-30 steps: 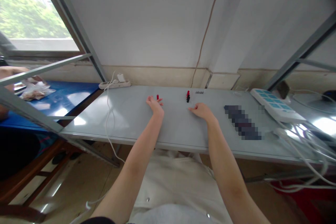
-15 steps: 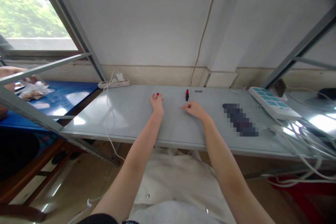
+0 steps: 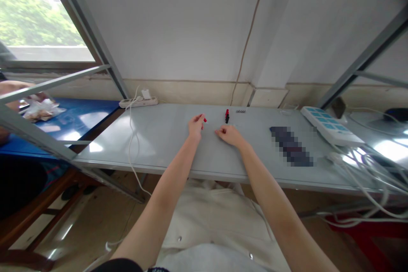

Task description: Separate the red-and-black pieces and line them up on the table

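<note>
My left hand (image 3: 195, 126) is above the grey table (image 3: 159, 136), its fingers closed on a small red piece (image 3: 205, 120) that pokes out at the fingertips. Just to its right, my right hand (image 3: 230, 134) is held low with thumb and fingers pinched together; whatever may be between them is too small to tell. Beyond the right hand lie small red pieces (image 3: 227, 112) and small black pieces (image 3: 227, 119), close together. A short row of tiny dark parts (image 3: 241, 111) sits to the right of these, near the wall.
A white power strip (image 3: 140, 101) with a hanging cable (image 3: 130, 136) is at the back left. On the right are a blurred dark object (image 3: 291, 146), a larger white-and-blue power strip (image 3: 331, 124) and tangled white cables (image 3: 366, 170). Another person's hand (image 3: 15, 89) shows at the blue table (image 3: 92, 114).
My left hand has turned and moved right, so the red piece now points toward the right hand. My right hand has shifted slightly left, fingers still pinched.
</note>
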{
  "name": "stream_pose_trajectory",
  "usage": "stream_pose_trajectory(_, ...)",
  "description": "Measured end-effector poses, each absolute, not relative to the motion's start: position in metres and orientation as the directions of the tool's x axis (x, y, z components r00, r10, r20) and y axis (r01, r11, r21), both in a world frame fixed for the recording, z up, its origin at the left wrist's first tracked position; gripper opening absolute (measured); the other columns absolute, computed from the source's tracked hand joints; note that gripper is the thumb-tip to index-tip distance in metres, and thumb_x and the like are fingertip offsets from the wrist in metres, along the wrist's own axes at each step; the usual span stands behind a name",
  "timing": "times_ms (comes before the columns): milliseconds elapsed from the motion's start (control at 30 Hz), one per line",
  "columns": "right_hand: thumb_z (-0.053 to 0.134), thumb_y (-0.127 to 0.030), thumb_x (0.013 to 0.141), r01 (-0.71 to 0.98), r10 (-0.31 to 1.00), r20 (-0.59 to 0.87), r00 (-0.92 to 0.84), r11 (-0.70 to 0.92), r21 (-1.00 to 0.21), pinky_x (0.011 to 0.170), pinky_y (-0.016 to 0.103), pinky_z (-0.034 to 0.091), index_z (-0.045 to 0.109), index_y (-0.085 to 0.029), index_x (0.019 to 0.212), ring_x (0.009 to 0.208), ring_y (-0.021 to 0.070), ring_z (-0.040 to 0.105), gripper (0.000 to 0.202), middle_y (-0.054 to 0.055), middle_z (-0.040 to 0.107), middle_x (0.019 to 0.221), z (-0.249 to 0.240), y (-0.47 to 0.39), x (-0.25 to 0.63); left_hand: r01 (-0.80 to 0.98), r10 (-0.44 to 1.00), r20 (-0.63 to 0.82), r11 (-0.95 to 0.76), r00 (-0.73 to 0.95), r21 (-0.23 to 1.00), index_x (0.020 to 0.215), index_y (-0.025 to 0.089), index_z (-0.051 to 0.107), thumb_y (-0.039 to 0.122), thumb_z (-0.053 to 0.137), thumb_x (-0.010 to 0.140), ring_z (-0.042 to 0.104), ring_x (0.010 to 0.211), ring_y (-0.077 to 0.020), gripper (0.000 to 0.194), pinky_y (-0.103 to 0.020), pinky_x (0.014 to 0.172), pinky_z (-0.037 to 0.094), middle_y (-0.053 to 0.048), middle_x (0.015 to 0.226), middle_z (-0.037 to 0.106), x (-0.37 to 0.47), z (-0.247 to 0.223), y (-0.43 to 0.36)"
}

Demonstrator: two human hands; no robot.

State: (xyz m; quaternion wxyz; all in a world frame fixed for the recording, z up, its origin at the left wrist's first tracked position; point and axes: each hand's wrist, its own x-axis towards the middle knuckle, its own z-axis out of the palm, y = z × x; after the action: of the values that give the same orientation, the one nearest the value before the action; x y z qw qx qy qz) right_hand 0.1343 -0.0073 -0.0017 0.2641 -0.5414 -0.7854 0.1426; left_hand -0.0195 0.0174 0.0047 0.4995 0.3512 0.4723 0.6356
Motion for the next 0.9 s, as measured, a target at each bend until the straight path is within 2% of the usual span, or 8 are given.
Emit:
stream_pose_trajectory(200, 0.025, -0.046, 0.087, 0.646, 0.949, 0.290, -0.127, 0.301, -0.701, 0.062, 0.025, 0.037, 0.047, -0.019, 0.066, 0.063, 0.0139, 0.052, 0.040, 0.003, 0.057, 0.063, -0.006, -0.001, 0.132, -0.195, 0.997, -0.026, 0.041, 0.079, 0.980, 0.075, 0.014, 0.061, 0.027, 0.059, 0.072, 0.041, 0.038, -0.0017, 0.014, -0.018, 0.038, 0.027, -0.001, 0.069, 0.063, -0.013, 0.009, 0.007)
stream_pose_trajectory(400, 0.022, -0.058, 0.083, 0.532, 0.961, 0.269, -0.061, 0.259, -0.806, 0.058, 0.026, 0.039, 0.044, -0.020, 0.061, 0.055, 0.0137, 0.049, 0.049, 0.001, 0.051, 0.055, -0.014, 0.005, 0.135, -0.109, 0.983, -0.030, 0.050, 0.183, 0.993, 0.084, 0.013, 0.060, 0.027, 0.058, 0.073, 0.046, 0.038, -0.0036, 0.018, -0.019, 0.039, 0.027, -0.005, 0.077, 0.067, -0.011, 0.007, 0.007)
stream_pose_trajectory(533, 0.026, -0.063, 0.079, 0.507, 0.965, 0.261, -0.031, 0.240, -0.828, 0.053, 0.025, 0.037, 0.042, -0.021, 0.059, 0.051, 0.0133, 0.046, 0.050, 0.000, 0.047, 0.049, -0.016, 0.008, 0.135, -0.077, 0.986, -0.019, 0.032, 0.168, 0.996, 0.083, 0.014, 0.060, 0.030, 0.060, 0.072, 0.048, 0.038, -0.0050, 0.019, -0.020, 0.040, 0.029, -0.007, 0.078, 0.067, -0.008, 0.004, 0.006)
stream_pose_trajectory(667, 0.030, -0.060, 0.080, 0.512, 0.964, 0.266, -0.011, 0.234, -0.827, 0.049, 0.024, 0.036, 0.042, -0.020, 0.059, 0.049, 0.0122, 0.045, 0.046, 0.001, 0.048, 0.050, -0.014, 0.008, 0.134, -0.044, 0.993, 0.008, -0.003, 0.114, 0.999, 0.077, 0.014, 0.059, 0.035, 0.058, 0.074, 0.046, 0.037, -0.0048, 0.021, -0.020, 0.041, 0.033, -0.006, 0.074, 0.067, -0.006, 0.004, 0.005)
stream_pose_trajectory(900, 0.046, -0.046, 0.076, 0.388, 0.972, 0.231, -0.040, 0.228, -0.893, 0.042, 0.022, 0.035, 0.046, -0.019, 0.077, 0.040, 0.0069, 0.042, 0.028, 0.002, 0.058, 0.069, -0.009, 0.003, 0.132, -0.032, 0.999, 0.035, -0.036, -0.026, 0.999, 0.074, 0.013, 0.060, 0.045, 0.048, 0.079, 0.044, 0.036, -0.0047, 0.035, -0.019, 0.040, 0.031, -0.005, 0.063, 0.062, -0.010, 0.000, 0.009)
